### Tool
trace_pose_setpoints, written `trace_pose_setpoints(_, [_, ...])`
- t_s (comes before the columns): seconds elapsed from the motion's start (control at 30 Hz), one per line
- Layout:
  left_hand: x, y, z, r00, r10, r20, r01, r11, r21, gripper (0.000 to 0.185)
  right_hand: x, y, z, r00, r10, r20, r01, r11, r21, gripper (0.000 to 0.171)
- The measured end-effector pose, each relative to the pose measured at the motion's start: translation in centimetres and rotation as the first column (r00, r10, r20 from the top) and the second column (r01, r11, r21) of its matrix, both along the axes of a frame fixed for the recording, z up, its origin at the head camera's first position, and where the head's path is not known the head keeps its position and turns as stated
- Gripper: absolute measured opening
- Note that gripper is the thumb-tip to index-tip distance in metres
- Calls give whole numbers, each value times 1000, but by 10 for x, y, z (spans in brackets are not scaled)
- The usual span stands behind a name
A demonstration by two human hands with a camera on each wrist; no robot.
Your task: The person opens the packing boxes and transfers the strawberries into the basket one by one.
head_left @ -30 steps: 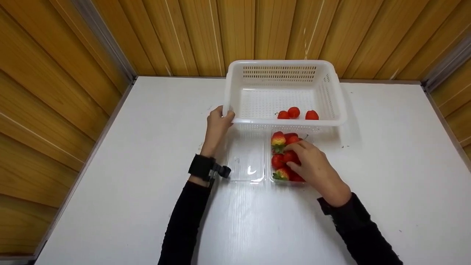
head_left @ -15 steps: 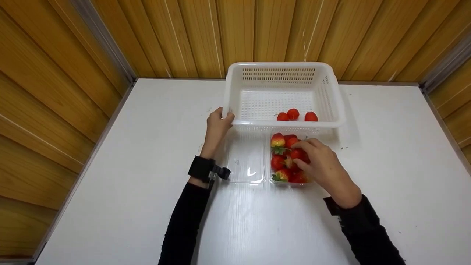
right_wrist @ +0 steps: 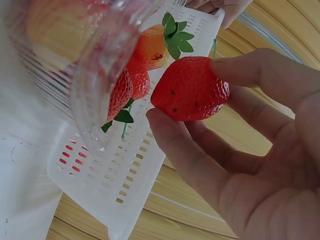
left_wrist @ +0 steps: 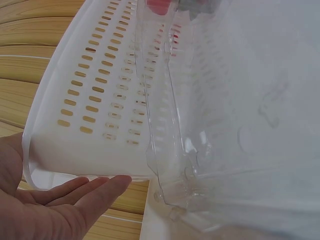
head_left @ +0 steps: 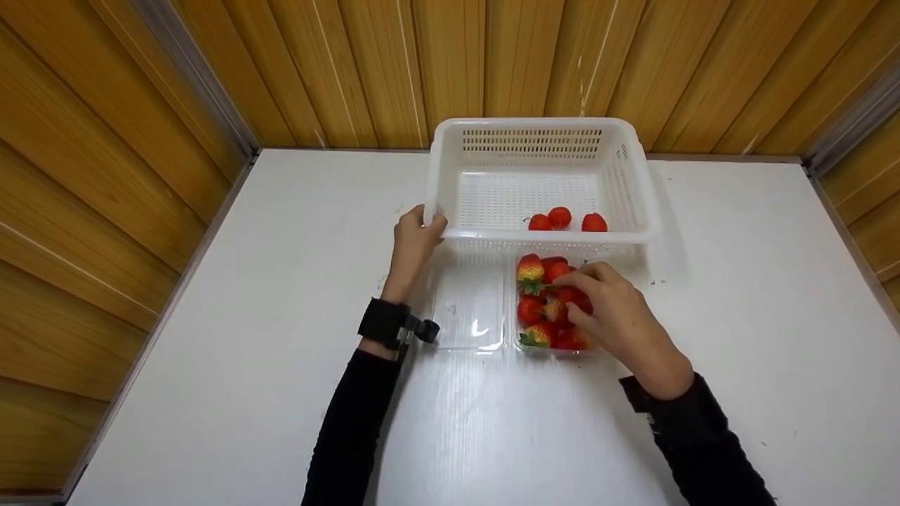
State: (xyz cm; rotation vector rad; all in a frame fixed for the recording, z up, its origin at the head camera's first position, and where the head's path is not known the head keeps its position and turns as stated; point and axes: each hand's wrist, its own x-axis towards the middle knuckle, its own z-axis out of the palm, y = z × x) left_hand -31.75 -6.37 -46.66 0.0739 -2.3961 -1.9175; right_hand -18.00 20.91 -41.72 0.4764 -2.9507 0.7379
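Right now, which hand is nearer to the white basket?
Left. The left hand grips the white basket at its near left corner; the right hand is on its near side, over the clear box, holding a strawberry.

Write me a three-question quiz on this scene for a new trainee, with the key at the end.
1. True or false: the left hand holds the white basket near its left front corner.
2. Multiple choice: what does the right hand pinch?
a) a spoon
b) a red strawberry
c) a folded towel
3. Count: in the head view, how many red fruits show inside the basket, above its near rim?

Key:
1. True.
2. b
3. Three; any others behind the near wall would be hidden.
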Motion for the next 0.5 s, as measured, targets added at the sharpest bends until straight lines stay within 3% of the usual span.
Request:
trace_pose_setpoints(0.2, [1,-2,1,1000,-6,0,6,1000,-27,34,0,0,1,999,5,-32,-5,1000,8,32])
trace_pose_setpoints(0.5, [0,0,-2,1000,-10,-10,10,1000,1,29,0,4,2,1000,-8,-6,8,1000,-1,34])
